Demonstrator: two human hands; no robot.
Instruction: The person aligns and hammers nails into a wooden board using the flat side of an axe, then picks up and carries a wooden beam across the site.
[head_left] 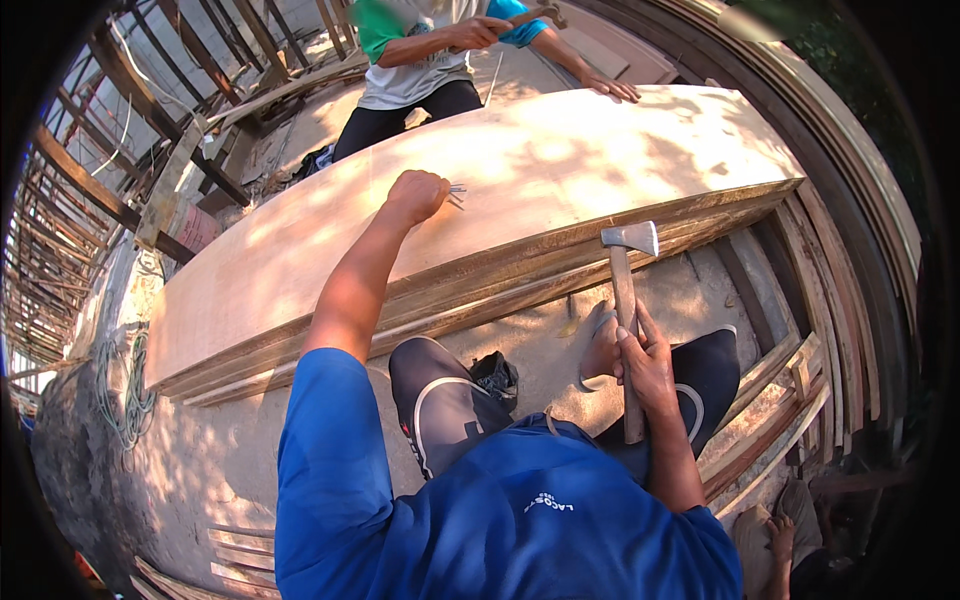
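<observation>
My left hand [418,195] is closed over a large plywood panel [300,255], with several thin metal nails [457,193] sticking out of the fist. In my right hand [648,365] is a hatchet [622,285], gripped partway along its wooden handle. Its metal head points away from me, beside the panel's near edge, with the bright blade edge facing right. The panel lies on a timber frame [480,278] across the ground before my knees. Both my fingers' undersides and the nails' other ends are hidden.
Across the panel a co-worker holds a hammer [535,14] in one hand; the other hand [610,88] rests on the panel. Timber planks [840,300] are stacked at right. Wooden posts [150,100] stand at left, near a coiled hose or rope [125,400]. A black bag [495,378] lies between my knees.
</observation>
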